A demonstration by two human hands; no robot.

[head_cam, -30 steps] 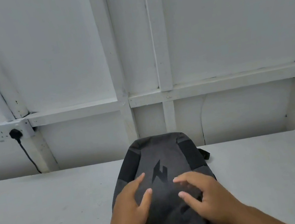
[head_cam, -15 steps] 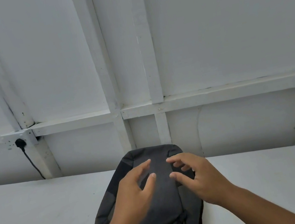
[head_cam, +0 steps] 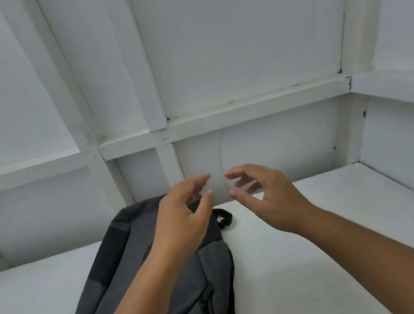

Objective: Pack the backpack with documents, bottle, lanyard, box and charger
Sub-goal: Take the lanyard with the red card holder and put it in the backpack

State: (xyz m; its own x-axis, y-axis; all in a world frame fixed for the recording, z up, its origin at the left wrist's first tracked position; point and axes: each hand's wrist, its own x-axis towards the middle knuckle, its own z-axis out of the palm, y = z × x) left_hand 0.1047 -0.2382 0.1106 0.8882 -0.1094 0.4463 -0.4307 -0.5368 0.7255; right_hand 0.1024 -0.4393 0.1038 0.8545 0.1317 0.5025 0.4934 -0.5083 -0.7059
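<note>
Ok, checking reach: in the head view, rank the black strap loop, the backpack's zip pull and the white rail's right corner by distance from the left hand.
1. Black strap loop, just right of the left hand, at the grey backpack's top.
2. Black zip pull, lower on the backpack's side, towards the person.
3. White rail corner, far right on the wall.

A dark grey fabric backpack (head_cam: 148, 272) lies flat on a white painted table (head_cam: 315, 262). Above its top end, the left hand (head_cam: 183, 216) and right hand (head_cam: 268, 198) hover with loosely curled fingers, holding nothing.
</note>
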